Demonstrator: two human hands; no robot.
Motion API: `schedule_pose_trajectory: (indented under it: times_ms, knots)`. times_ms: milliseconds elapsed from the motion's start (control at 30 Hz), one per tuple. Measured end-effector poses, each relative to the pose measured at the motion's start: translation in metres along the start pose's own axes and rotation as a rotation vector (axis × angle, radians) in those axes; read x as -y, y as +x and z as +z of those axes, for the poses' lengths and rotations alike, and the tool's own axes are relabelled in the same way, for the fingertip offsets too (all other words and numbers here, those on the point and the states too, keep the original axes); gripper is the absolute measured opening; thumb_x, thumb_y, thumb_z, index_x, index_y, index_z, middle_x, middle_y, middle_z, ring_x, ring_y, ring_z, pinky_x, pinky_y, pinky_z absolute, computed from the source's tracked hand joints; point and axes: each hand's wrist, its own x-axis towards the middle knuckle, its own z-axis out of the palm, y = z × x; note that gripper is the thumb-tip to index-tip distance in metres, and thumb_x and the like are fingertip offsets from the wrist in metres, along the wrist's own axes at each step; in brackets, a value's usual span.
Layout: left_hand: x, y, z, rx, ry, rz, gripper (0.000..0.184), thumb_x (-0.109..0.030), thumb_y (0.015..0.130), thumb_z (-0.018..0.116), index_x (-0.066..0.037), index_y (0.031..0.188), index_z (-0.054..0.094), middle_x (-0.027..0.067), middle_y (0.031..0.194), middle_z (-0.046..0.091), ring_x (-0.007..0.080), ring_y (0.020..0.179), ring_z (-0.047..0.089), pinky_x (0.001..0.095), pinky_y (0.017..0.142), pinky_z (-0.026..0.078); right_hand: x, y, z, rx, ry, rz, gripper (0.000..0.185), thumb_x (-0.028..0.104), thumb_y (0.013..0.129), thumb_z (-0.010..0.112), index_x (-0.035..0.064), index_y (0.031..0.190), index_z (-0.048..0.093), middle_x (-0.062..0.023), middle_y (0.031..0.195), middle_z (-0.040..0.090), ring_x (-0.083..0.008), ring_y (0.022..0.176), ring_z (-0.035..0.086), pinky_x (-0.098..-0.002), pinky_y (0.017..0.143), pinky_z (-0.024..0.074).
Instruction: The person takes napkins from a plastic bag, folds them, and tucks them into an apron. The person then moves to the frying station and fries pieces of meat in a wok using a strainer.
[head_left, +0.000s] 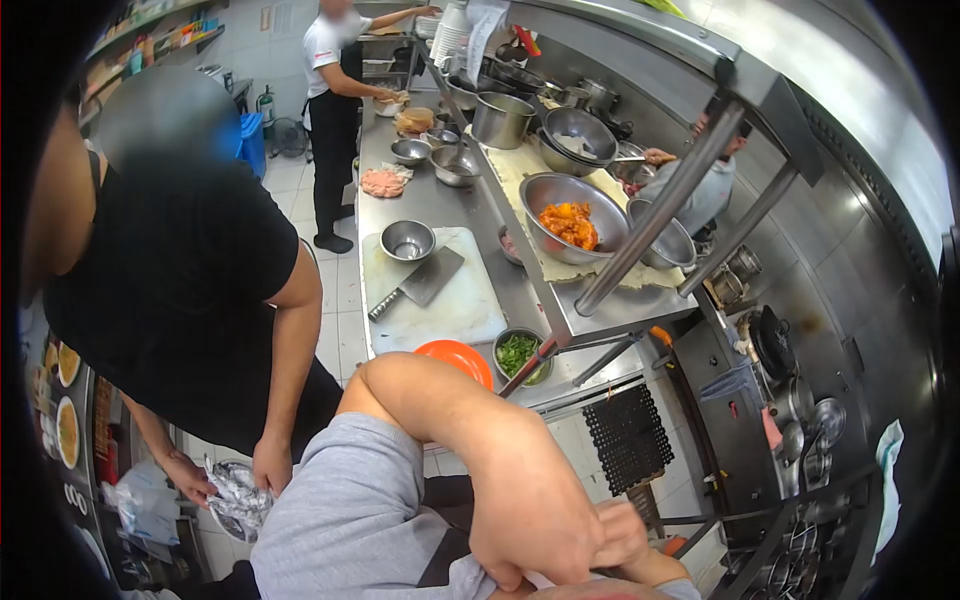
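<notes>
My left arm, in a grey short sleeve, bends across the lower middle of the head view. My left hand [530, 505] is close to my body, its fingers curled downward near grey cloth [465, 582]; what they hold, if anything, is hidden. Just beside it is my right hand [622, 535], partly covered by the left, with its visible fingers curled and slightly blurred. Beyond my left forearm lie an orange plate [455, 358] and a metal bowl of chopped greens [519, 353]; neither hand touches them.
A cleaver [425, 287] and a metal bowl [407, 240] rest on the white cutting board [465, 325]. Above the counter, a shelf carries a bowl with orange food [572, 222]. A co-worker in black [190, 260] stands close at left, holding a foil-covered bowl [238, 500]. Others work farther back.
</notes>
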Motion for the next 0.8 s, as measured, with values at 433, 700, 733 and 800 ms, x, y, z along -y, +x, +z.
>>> schedule_pose_trajectory:
  times_ms: [433, 700, 733, 800]
  knots:
    - [0.083, -0.047, 0.049, -0.609, -0.507, 0.179, 0.024, -0.011, 0.086, 0.063, 0.005, 0.103, 0.06, 0.0146, 0.095, 0.063, 0.0259, 0.081, 0.062, 0.0326, 0.068, 0.053, -0.157, -0.074, 0.023, -0.242, -0.509, 1.016, 0.026, 0.021, 0.086, 0.065, -0.0033, 0.095, 0.069, -0.0114, 0.074, 0.068, -0.0165, 0.064, 0.066, -0.0285, 0.058, 0.0506]
    - [0.081, -0.081, 0.077, -1.012, -0.465, -0.079, 0.041, -0.012, 0.082, 0.067, 0.005, 0.118, 0.055, 0.0158, 0.105, 0.063, 0.0244, 0.092, 0.064, 0.0326, 0.072, 0.054, -0.211, -0.053, 0.005, -0.056, -0.425, 0.874, 0.029, 0.025, 0.084, 0.066, -0.0011, 0.096, 0.069, -0.0133, 0.072, 0.068, -0.0185, 0.065, 0.068, -0.0292, 0.059, 0.0512]
    - [0.078, -0.087, 0.083, -1.035, -0.445, -0.127, 0.044, -0.015, 0.083, 0.067, 0.004, 0.12, 0.054, 0.0148, 0.106, 0.063, 0.0231, 0.095, 0.063, 0.0323, 0.073, 0.054, -0.218, -0.049, 0.001, -0.063, -0.412, 0.875, 0.029, 0.026, 0.084, 0.066, -0.0008, 0.096, 0.069, -0.0135, 0.072, 0.068, -0.0188, 0.065, 0.068, -0.0292, 0.059, 0.0513]
    - [0.071, -0.104, 0.094, -1.081, -0.416, -0.191, 0.049, -0.018, 0.083, 0.067, 0.002, 0.124, 0.052, 0.0132, 0.109, 0.062, 0.0215, 0.098, 0.061, 0.032, 0.074, 0.054, -0.238, -0.044, -0.007, -0.129, -0.361, 0.893, 0.03, 0.027, 0.083, 0.067, 0.0001, 0.096, 0.069, -0.0138, 0.073, 0.068, -0.0196, 0.065, 0.068, -0.0293, 0.06, 0.0516]
